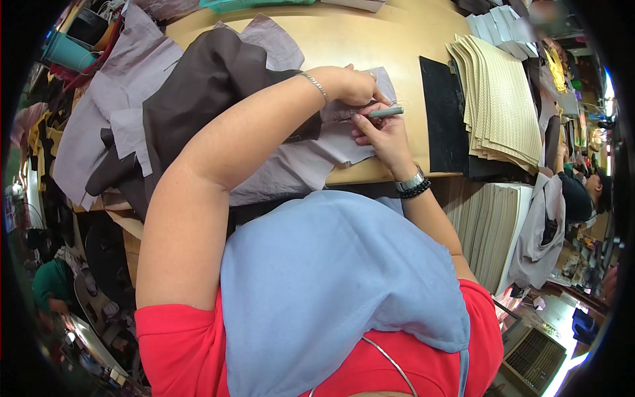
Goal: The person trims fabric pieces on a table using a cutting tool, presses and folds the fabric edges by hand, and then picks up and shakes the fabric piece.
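Note:
My left hand (357, 87) reaches across from the left, low over a piece of light grey-purple cloth (344, 140). Its fingers are bent down and drawn together near the cloth; what they pinch, if anything, is hidden. Just below it, my right hand (385, 137) is closed around a grey pen-shaped tool (385, 112), which sticks out past the fingers to the right. A thin loop of thread seems to show by the tool. Dark brown cloth (215, 83) lies bunched under and beyond my left forearm, over more of the grey-purple cloth.
On the right of the yellowish table (364, 40) lie a black sheet (442, 112) and a stack of cream patterned sheets (496, 99). White packets (503, 33) sit behind. Teal and red containers (69, 49) stand far left. Another person (579, 195) is at the right.

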A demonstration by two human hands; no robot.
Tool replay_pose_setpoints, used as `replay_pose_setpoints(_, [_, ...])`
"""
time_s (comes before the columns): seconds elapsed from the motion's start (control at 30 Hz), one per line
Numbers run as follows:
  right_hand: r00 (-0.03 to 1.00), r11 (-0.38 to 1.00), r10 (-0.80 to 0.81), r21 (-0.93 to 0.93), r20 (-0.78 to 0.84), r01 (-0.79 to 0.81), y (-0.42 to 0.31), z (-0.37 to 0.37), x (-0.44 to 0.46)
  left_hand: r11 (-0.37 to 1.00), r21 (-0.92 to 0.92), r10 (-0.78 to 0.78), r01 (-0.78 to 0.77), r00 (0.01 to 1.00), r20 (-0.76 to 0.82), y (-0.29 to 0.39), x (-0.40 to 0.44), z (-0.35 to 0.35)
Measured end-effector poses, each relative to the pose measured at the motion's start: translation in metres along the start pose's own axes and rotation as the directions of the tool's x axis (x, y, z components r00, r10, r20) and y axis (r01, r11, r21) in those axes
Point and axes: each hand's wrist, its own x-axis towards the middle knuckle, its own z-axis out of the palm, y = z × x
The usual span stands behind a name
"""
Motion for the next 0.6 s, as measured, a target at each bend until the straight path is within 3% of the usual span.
replay_pose_setpoints(0.37, [0.988, 0.98, 0.137, 0.132, 0.07, -0.146, -0.01, -0.006, 0.006, 0.999, 0.022, 0.031, -0.032, 0.999, 0.009, -0.005, 0.007, 0.003])
replay_pose_setpoints(0.6, [0.993, 0.995, 0.049, 0.084, 0.109, -0.059, -0.004, -0.013, -0.007, 0.997, 0.053, 0.063, -0.062, 0.998, -0.02, -0.006, 0.006, 0.007])
